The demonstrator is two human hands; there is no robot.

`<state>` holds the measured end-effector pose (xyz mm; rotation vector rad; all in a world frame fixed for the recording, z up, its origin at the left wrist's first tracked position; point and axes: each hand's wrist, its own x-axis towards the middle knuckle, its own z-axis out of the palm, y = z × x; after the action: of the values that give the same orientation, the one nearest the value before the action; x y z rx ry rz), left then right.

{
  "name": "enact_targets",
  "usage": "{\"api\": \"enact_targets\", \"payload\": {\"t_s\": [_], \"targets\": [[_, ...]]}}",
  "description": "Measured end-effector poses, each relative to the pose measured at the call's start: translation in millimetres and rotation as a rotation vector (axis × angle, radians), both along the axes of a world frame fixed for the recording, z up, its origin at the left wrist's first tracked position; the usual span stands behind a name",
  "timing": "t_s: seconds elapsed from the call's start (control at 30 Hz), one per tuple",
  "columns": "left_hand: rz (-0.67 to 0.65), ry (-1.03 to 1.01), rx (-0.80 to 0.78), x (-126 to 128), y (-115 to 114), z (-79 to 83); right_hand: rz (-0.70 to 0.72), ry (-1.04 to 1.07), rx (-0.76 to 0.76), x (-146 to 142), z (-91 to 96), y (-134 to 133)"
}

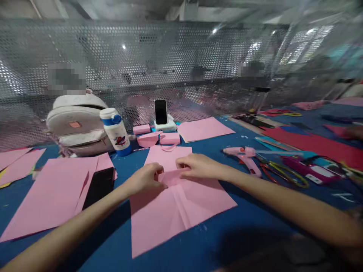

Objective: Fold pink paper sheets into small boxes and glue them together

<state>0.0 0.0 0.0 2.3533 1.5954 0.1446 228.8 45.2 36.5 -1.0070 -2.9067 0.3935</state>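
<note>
My left hand (149,176) and my right hand (195,166) face each other over the middle of the table. Fingers of both are closed on a small folded piece of pink paper (172,177), one hand at each end. Beneath it lies a large pink paper sheet (167,215) with crease lines running toward me. Another pink sheet (172,155) shows just beyond my hands. Small folded pink paper pieces (148,139) lie farther back. My fingertips partly hide the edges of the held piece.
To the right lie a pink glue gun (245,156), scissors (286,173) and red sheets (312,145). On the left are stacked pink sheets (53,189), a dark phone (99,185), a bottle (115,132) and a backpack (78,124). A perforated metal screen (176,56) stands behind.
</note>
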Motion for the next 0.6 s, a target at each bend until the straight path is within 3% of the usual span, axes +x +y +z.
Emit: {"api": "enact_targets", "payload": {"t_s": [0.2,0.37,0.6], "targets": [[0.055,0.118,0.098,-5.8,-14.7,30.4,-0.042,-0.036,0.156,-1.6,16.3,-9.2],[0.033,0.218,0.127,6.9,-26.3,30.5,-0.011,-0.089,0.123,-4.3,14.3,-18.1],[0.01,0.3,0.149,13.1,-24.6,27.7,0.002,-0.19,0.125,-13.2,4.3,-23.3]]}}
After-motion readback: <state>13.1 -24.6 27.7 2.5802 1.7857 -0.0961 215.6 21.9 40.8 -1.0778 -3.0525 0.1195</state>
